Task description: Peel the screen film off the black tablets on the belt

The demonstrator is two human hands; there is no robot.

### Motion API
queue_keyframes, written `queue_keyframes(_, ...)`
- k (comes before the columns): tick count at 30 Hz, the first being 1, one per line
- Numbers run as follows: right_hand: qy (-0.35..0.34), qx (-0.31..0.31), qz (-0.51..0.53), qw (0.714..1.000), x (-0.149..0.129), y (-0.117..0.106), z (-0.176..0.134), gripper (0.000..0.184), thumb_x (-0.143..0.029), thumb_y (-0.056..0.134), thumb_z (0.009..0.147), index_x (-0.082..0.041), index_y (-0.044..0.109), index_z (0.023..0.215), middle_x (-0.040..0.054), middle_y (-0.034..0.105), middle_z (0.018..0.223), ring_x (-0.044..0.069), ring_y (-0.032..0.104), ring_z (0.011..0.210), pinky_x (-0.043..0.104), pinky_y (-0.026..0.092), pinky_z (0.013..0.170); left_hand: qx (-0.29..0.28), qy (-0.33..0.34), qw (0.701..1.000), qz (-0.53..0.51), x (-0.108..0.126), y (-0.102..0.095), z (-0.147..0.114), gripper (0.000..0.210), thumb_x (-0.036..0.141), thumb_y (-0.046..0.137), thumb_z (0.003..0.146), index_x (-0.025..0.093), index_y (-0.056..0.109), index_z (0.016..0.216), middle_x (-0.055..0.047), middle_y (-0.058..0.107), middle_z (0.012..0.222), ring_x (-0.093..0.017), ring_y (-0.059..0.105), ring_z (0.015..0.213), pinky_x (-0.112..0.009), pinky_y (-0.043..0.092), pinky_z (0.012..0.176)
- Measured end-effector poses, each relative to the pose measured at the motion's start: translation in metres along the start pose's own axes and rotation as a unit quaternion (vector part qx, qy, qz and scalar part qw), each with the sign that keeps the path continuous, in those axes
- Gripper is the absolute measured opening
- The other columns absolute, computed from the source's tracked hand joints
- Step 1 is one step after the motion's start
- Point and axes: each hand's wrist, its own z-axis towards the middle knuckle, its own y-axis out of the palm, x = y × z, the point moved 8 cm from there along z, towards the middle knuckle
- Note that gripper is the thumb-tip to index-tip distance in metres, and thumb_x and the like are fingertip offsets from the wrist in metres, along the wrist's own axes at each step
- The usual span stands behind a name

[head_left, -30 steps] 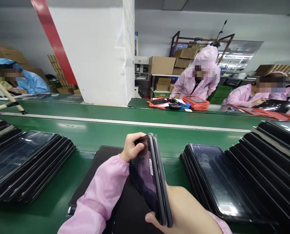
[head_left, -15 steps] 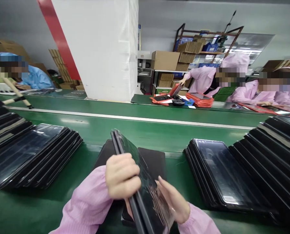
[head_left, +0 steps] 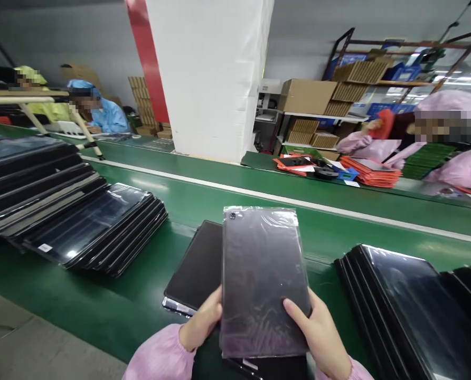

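Note:
Upright in front of me, a dark tablet (head_left: 261,264) in clear plastic film shows its back, with a camera lens at the upper left corner. My left hand (head_left: 206,316) grips its lower left edge, the fingers partly hidden behind it. My right hand (head_left: 320,330) clasps the lower right edge, thumb lying on the back. Behind the tablet to the left, a flat black slab (head_left: 196,269) lies on the green table, with a shiny film edge below it. Another dark, glossy item (head_left: 275,368) shows just under the held tablet.
Overlapping film-wrapped tablets (head_left: 96,227) lean in rows at left, and more tablets (head_left: 402,306) at right. The green table (head_left: 172,174) carries a white line. Beyond are a white pillar (head_left: 212,79), red sleeves (head_left: 378,171), cardboard boxes (head_left: 307,96) and several co-workers.
The tablet, earlier tilted edge-on with two dark layers showing, now has its back turned to me. My left hand has moved from its upper edge to its lower left edge. The view has shifted left.

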Motion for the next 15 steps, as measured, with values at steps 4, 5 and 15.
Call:
queue_keyframes(4, -0.057, -0.002, -0.067, 0.996, -0.003, 0.005, 0.014, 0.044, -0.047, 0.072, 0.082, -0.017, 0.067, 0.114, 0.0112, 0.074, 0.111, 0.032, 0.068, 0.107, 0.041, 0.057, 0.092, 0.000, -0.118, 0.986, -0.116, -0.017, 0.006, 0.003, 0.057, 0.053, 0.080, 0.067, 0.021, 0.070, 0.113, -0.009, 0.074, 0.109, -0.033, 0.067, 0.104, -0.047, 0.052, 0.095)
queue_keyframes(5, -0.069, 0.013, -0.057, 0.996, -0.004, 0.005, 0.016, 0.043, -0.047, 0.071, 0.083, -0.017, 0.067, 0.115, 0.0108, 0.074, 0.111, 0.031, 0.068, 0.107, 0.039, 0.058, 0.091, 0.020, -0.117, 0.987, -0.112, -0.016, 0.003, 0.005, 0.054, 0.049, 0.081, 0.066, 0.020, 0.071, 0.109, -0.009, 0.074, 0.108, -0.033, 0.067, 0.104, -0.046, 0.052, 0.095)
queue_keyframes(15, -0.258, 0.175, -0.332, 0.890, -0.037, -0.003, 0.018, 0.032, -0.051, 0.062, 0.088, -0.022, 0.069, 0.076, 0.0061, 0.070, 0.083, 0.026, 0.068, 0.076, 0.036, 0.055, 0.068, 0.068, -0.080, 0.989, -0.107, -0.025, -0.015, 0.000, 0.053, 0.047, 0.079, 0.070, 0.015, 0.069, 0.112, -0.013, 0.074, 0.111, -0.034, 0.067, 0.106, -0.048, 0.052, 0.096)
